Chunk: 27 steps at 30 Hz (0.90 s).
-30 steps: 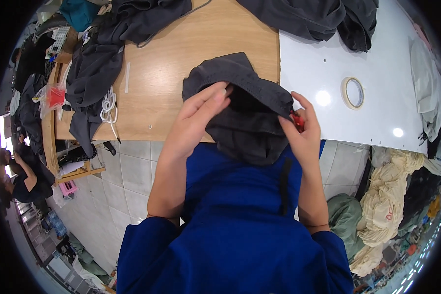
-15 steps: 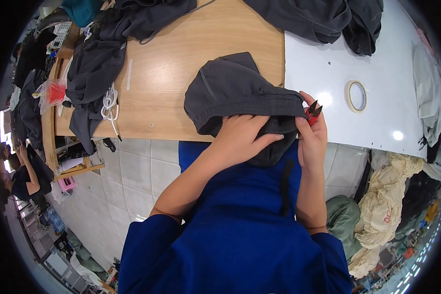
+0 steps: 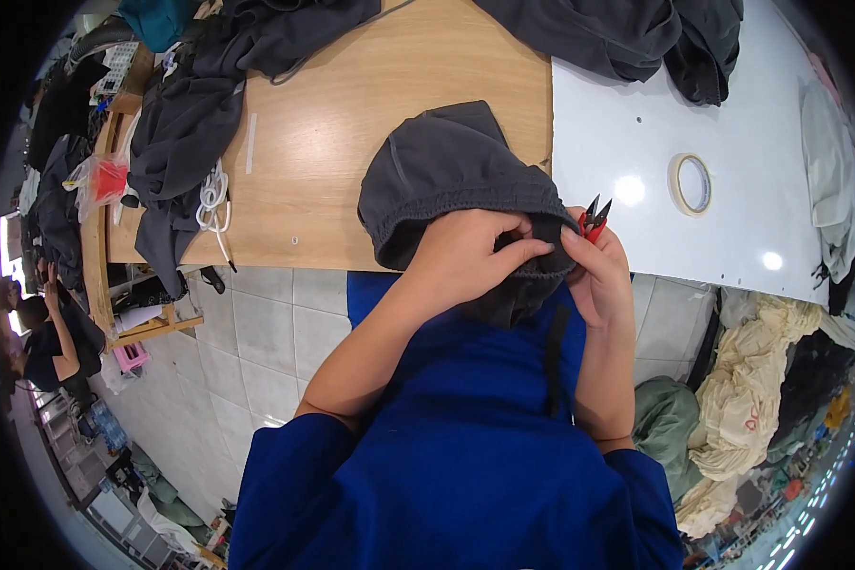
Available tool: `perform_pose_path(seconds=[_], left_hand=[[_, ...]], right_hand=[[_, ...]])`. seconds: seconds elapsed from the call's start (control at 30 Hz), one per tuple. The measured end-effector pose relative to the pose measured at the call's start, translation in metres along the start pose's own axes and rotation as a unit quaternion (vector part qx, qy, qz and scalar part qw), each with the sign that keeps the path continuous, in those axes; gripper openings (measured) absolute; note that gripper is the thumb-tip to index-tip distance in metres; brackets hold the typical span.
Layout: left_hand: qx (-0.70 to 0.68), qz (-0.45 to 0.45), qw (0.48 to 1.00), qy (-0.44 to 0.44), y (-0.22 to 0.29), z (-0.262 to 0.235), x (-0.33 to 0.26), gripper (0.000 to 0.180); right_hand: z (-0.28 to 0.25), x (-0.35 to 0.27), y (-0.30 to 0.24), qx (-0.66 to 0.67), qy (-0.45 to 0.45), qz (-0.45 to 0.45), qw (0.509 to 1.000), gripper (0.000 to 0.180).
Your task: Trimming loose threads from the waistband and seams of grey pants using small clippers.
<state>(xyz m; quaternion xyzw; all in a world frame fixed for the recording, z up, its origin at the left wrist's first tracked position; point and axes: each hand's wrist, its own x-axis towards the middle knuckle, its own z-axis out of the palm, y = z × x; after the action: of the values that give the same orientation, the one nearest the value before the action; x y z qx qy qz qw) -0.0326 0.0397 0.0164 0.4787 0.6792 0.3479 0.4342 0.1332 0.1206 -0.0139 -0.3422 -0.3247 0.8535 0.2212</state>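
A dark grey garment with a gathered elastic waistband lies at the table's near edge, partly hanging over it. My left hand reaches into the waistband opening, thumb and fingers closed on the fabric at its inner side. On the right, my right hand pinches the band's edge between thumb and fingers. Red-handled thread snips sit in that same hand, their dark blades pointing up and away from the cloth. The fingertips inside the opening are partly hidden by fabric.
The wooden tabletop meets a white surface holding a tape roll. More dark garments lie at left and far right, beside a white cord. Cream cloth is heaped at lower right. Another person is at far left.
My right hand has shifted slightly left and down with the snips. The waistband's right end has folded inward, and my left hand has moved up and right a little, gripping the band.
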Motion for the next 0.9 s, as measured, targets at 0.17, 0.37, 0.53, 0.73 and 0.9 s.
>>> perform_pose_path(seconds=[0.17,0.37,0.53,0.73,0.9], left_hand=[[0.022,-0.003,1.000,0.015,0.003,-0.001,-0.006,0.022],[-0.052,0.121,0.990,0.053,-0.012,-0.003,-0.009,0.013],[-0.175,0.122,0.972,0.102,-0.017,-0.003,-0.011,0.012],[-0.080,-0.059,0.995,-0.032,-0.006,0.000,-0.007,0.029],[-0.019,0.024,0.999,0.017,-0.015,0.004,-0.009,0.021]], right_hand=[[0.006,-0.002,0.002,0.052,0.010,0.027,0.998,0.040],[0.003,-0.005,0.007,0.035,0.004,0.007,0.999,0.045],[0.007,-0.005,0.003,0.054,0.007,0.018,0.998,0.045],[0.004,-0.006,0.007,0.024,0.008,0.026,0.999,0.044],[0.008,-0.007,0.006,0.046,0.012,0.015,0.999,0.044]])
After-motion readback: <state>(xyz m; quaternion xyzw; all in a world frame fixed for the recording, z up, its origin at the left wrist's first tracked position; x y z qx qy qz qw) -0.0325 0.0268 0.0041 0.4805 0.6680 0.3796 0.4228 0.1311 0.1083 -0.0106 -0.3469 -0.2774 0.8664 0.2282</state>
